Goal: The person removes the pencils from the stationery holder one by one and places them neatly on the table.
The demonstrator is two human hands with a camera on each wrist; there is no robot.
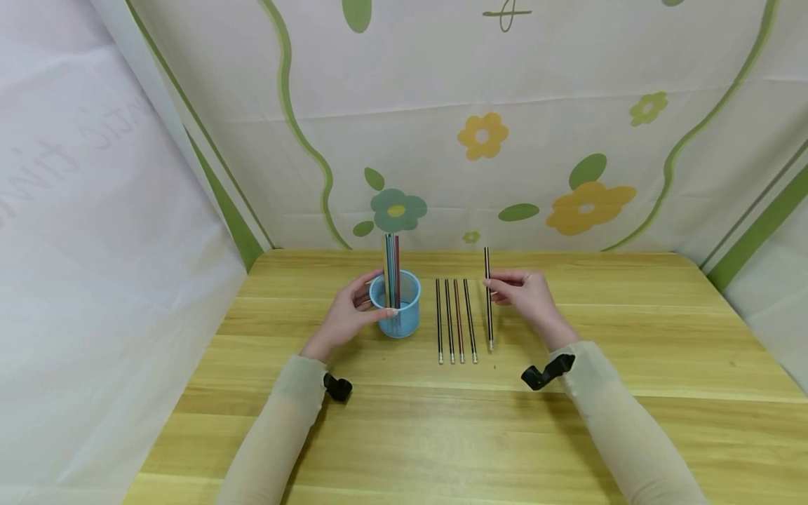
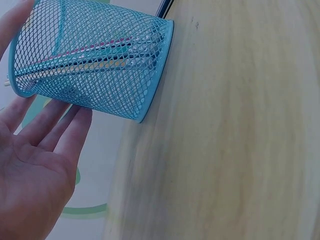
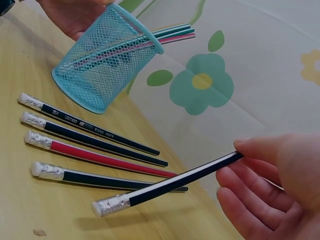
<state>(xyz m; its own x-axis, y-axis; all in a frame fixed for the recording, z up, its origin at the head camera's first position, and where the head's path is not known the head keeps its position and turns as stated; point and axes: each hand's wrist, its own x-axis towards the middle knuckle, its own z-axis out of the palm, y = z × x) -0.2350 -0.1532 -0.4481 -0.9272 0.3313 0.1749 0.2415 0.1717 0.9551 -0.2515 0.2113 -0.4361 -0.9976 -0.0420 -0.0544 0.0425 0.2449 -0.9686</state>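
My left hand (image 1: pixel 346 313) holds a light blue mesh pen cup (image 1: pixel 407 324) by its side, thumb near the front of the rim and fingers round the far side. The cup stands upright on the table, with several pencils (image 3: pixel 175 34) in yellow, teal and red leaning inside it. My right hand (image 1: pixel 529 296) pinches a black striped pencil (image 3: pixel 185 176) near its upper end, its white eraser (image 3: pixel 97 208) pointing down, just above the tabletop. Between the hands lie three black pencils (image 3: pixel 100 129) and a red pencil (image 3: pixel 100 156), side by side, erasers toward me.
The wooden table (image 1: pixel 404 435) reaches back to a white curtain (image 1: pixel 404 154) printed with flowers and leaves. Another white cloth (image 1: pixel 113 266) hangs along the left side. A black strap mount (image 1: pixel 548 372) sits on the right wrist, another mount (image 1: pixel 337 387) on the left.
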